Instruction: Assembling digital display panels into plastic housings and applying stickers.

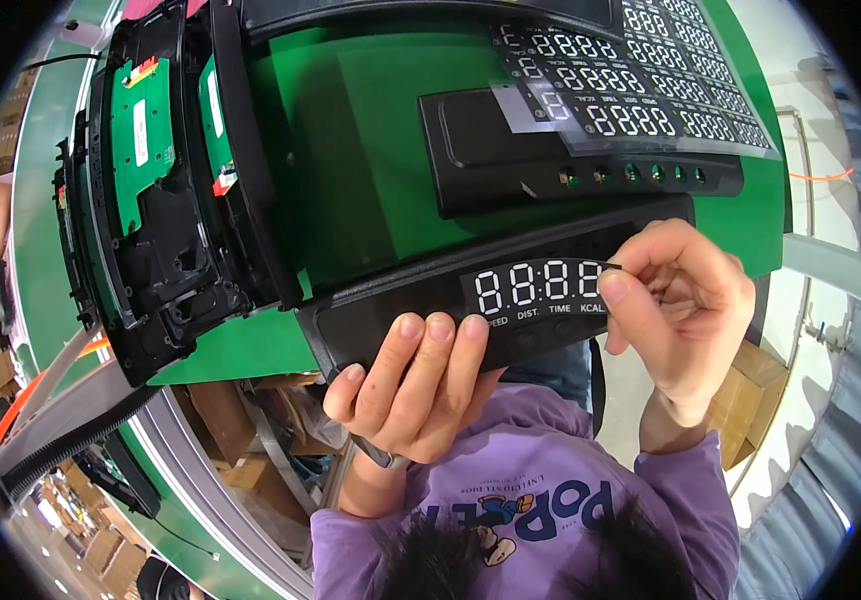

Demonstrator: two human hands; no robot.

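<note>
A: Starting at the left, what stands there?

B: Black housings [166,250] with green circuit boards [141,135], upright on the green table [371,150].

A: And the left hand [413,385]?

B: It cups a long black panel [421,305] from below, four fingers curled over its near edge (the thumb is hidden), holding it just above the table's edge.

A: Farther right?

B: A display sticker [541,287] with four white digits lies on that panel. The right hand [676,310] pinches its right end between thumb and forefinger.

A: Behind them?

B: Another black panel [571,165] lies flat, with sheets of digit stickers [651,85] partly over it.
</note>
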